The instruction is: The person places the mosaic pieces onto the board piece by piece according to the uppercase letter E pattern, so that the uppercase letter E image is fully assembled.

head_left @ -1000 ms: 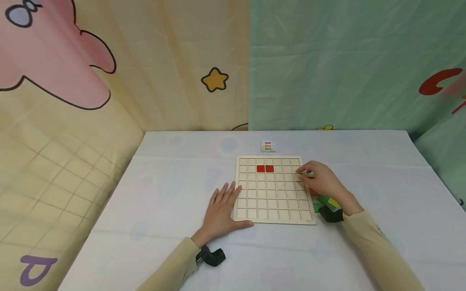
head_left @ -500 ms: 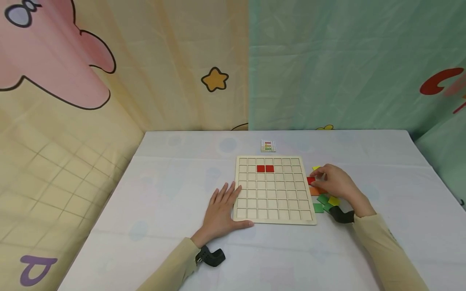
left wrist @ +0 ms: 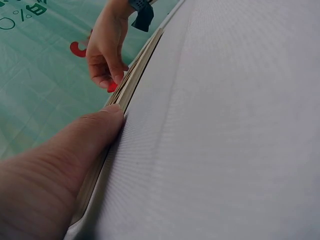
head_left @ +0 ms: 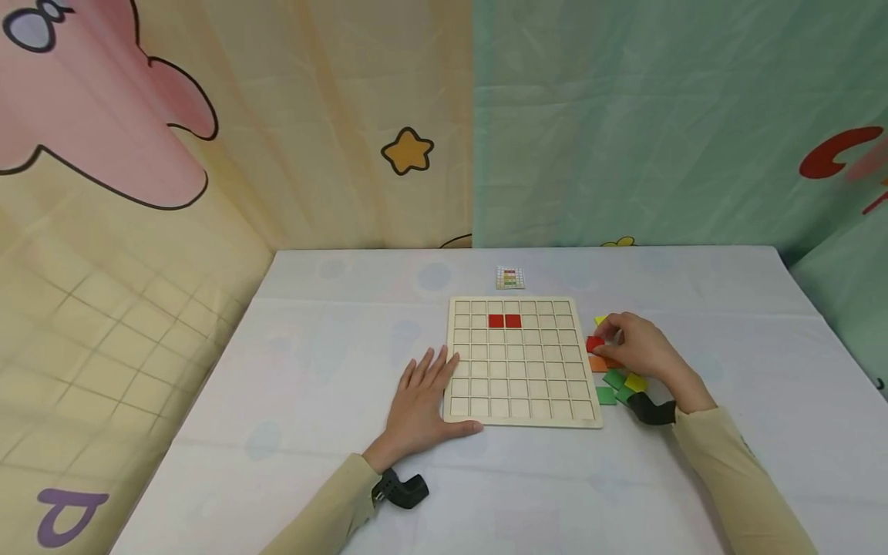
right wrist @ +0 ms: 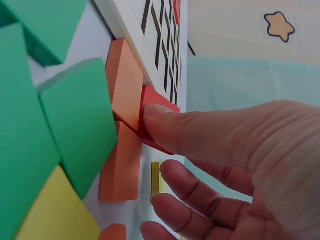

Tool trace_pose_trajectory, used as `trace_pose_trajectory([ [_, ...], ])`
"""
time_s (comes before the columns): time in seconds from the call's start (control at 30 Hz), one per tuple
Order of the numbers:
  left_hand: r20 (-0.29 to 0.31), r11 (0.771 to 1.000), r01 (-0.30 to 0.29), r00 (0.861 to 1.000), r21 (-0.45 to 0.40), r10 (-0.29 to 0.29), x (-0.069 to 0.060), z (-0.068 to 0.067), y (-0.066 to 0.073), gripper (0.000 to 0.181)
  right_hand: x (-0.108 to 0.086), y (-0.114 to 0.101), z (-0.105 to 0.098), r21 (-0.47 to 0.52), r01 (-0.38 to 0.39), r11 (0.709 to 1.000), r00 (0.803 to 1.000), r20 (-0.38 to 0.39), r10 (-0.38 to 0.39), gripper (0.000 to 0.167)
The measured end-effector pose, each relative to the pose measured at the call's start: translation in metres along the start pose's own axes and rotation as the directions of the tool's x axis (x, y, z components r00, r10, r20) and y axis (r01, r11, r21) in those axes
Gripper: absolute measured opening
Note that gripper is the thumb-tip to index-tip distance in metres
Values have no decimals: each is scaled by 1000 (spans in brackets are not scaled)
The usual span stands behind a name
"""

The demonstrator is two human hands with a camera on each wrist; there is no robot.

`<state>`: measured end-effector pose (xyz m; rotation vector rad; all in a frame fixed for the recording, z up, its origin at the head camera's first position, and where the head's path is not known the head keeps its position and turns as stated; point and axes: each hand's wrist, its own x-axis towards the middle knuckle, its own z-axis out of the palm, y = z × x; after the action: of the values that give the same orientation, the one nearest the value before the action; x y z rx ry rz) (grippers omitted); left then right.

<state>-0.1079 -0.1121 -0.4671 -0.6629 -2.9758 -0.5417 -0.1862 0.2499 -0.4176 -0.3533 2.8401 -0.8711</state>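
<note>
A pale wooden grid board (head_left: pixel 523 389) lies on the table, with two red tiles (head_left: pixel 512 321) side by side in its second row. The left hand (head_left: pixel 421 405) rests with spread fingers on the board's left edge, its thumb along the near edge (left wrist: pixel 127 95). At the board's right side, the right hand (head_left: pixel 641 351) pinches a red tile (head_left: pixel 594 344); in the right wrist view the thumb lies on that red tile (right wrist: pixel 149 95), beside an orange tile (right wrist: pixel 127 85). The index finger is mostly hidden there.
Green tiles (head_left: pixel 606 395), a yellow tile (head_left: pixel 635 382) and orange tiles (head_left: pixel 598 364) lie loose by the board's right edge. Another yellow tile (head_left: pixel 600 320) is partly behind the right hand. A small patterned card (head_left: pixel 510 278) lies beyond the board.
The right hand has moved from above the board's right edge to the loose tiles and now pinches a red one, which has shifted slightly right. The left hand has stayed in place.
</note>
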Motion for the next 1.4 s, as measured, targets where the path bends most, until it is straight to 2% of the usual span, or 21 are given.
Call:
trace_pose_trajectory([
  [0.17, 6, 1000, 1, 1000, 10, -1, 0, 0, 0, 108, -1, -1, -1, 57, -32, 998, 999, 18, 31, 16],
  [0.33, 3, 1000, -1, 1000, 20, 1, 0, 1, 0, 107, 0, 0, -2, 70, -13, 997, 1000, 23, 12, 14],
  [0.5, 4, 1000, 1, 1000, 19, -1, 1, 1, 0, 107, 0, 0, -1, 81, -4, 997, 1000, -19, 5, 14],
  [0.67, 9, 1000, 0, 1000, 19, -1, 1, 1, 0, 107, 4, -3, 4, 127, 4, 992, 995, -103, 9, 17],
  [0.8, 6, 1000, -1, 1000, 20, 1, 1, 0, -1, 106, 12, -10, 12, 155, 53, 986, 990, -137, -31, 17],
  [1.0, 9, 1000, 5, 1000, 29, -5, 2, 1, -1, 107, 30, -26, 27, 190, 122, 974, 988, -114, -102, 14],
  [1.23, 11, 1000, 5, 1000, 24, -5, 2, 1, -1, 107, 46, -41, 36, 244, 133, 961, 990, -82, -116, 11],
  [1.4, 12, 1000, 4, 1000, 29, -5, 2, 2, -2, 107, 53, -50, 42, 245, 161, 956, 984, -115, -137, 10],
])
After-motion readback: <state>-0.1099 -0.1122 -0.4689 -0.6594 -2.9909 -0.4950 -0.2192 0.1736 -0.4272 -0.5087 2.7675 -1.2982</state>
